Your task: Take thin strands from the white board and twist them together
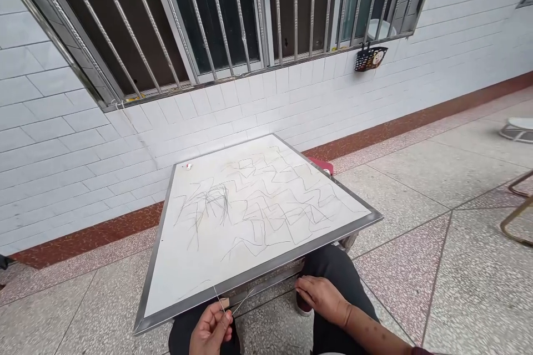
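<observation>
My left hand [212,327] is just past the near edge of a white board [208,266] with a grey metal rim. Its thumb and fingertips pinch a thin wire-like strand [240,305], whose fine ends stick out upward and to the right. Over my right thigh is my right hand [322,297], fingers bent and pressed together; whether something thin is between them is hidden. Many fine, kinked strands [287,205] lie spread across the board's middle and right. A denser tangle of dark strands [214,197] lies left of them.
A small whitish object [189,166] sits near the board's far left corner. Behind stands a white tiled wall [233,105] with a barred window [220,16] and a hanging black basket [370,58]. Metal chair legs [516,222] and a round white stool [518,128] are at right.
</observation>
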Demonstrator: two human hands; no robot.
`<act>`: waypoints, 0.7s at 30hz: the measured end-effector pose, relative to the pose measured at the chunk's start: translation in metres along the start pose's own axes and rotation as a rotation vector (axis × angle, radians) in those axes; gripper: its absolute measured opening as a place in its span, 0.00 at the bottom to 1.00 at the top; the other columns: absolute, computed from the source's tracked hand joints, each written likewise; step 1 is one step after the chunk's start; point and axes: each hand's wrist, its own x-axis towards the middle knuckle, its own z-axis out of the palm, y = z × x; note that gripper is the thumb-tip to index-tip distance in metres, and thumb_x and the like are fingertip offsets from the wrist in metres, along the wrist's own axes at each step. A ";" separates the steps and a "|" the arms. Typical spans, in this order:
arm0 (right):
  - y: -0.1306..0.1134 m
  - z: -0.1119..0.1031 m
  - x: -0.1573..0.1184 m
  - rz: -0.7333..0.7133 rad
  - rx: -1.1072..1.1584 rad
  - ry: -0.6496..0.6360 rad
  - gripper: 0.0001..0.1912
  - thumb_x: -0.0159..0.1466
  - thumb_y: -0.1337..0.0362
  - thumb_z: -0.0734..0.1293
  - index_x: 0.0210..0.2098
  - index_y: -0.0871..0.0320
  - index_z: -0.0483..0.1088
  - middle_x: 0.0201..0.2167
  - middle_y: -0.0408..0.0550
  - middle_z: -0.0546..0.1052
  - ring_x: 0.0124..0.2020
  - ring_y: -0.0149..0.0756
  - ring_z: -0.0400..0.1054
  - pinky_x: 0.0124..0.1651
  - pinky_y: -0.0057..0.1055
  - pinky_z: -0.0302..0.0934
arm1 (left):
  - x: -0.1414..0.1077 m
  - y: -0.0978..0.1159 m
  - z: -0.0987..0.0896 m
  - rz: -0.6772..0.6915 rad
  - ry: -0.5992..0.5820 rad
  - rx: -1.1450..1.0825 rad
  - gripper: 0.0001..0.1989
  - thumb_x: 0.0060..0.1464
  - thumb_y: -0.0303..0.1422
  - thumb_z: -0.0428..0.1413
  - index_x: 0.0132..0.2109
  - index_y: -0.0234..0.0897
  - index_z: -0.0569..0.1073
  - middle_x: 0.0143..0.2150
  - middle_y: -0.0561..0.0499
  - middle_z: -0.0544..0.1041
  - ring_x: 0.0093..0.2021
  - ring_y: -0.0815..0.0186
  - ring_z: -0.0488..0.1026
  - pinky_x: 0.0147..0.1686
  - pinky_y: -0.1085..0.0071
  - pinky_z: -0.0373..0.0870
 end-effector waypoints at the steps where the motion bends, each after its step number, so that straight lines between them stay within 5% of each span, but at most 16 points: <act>1: -0.002 -0.001 0.000 -0.011 0.029 -0.019 0.16 0.71 0.61 0.54 0.40 0.56 0.73 0.36 0.48 0.78 0.39 0.36 0.73 0.45 0.29 0.64 | -0.001 0.001 0.003 -0.003 0.000 0.004 0.29 0.30 0.50 0.71 0.38 0.35 0.80 0.24 0.52 0.74 0.25 0.66 0.70 0.26 0.72 0.69; 8: -0.048 -0.015 -0.003 -0.034 0.484 0.059 0.18 0.71 0.54 0.57 0.37 0.57 0.72 0.28 0.45 0.75 0.29 0.33 0.70 0.35 0.27 0.63 | -0.013 -0.001 0.033 0.048 -0.008 -0.006 0.34 0.32 0.54 0.69 0.43 0.35 0.79 0.25 0.53 0.72 0.25 0.67 0.67 0.26 0.72 0.66; 13: -0.093 -0.049 0.012 -0.154 0.339 0.326 0.10 0.68 0.57 0.62 0.40 0.57 0.70 0.34 0.49 0.76 0.37 0.38 0.67 0.40 0.32 0.62 | -0.021 0.000 0.054 0.196 -0.011 0.071 0.39 0.40 0.55 0.65 0.55 0.36 0.74 0.22 0.58 0.64 0.24 0.68 0.62 0.25 0.72 0.61; 21: -0.129 -0.046 0.036 -0.191 0.139 0.150 0.03 0.66 0.65 0.67 0.36 0.57 0.72 0.31 0.45 0.78 0.35 0.36 0.66 0.40 0.31 0.59 | -0.033 0.000 0.082 0.306 -0.070 0.181 0.46 0.47 0.54 0.61 0.67 0.34 0.60 0.23 0.58 0.65 0.25 0.66 0.62 0.27 0.71 0.61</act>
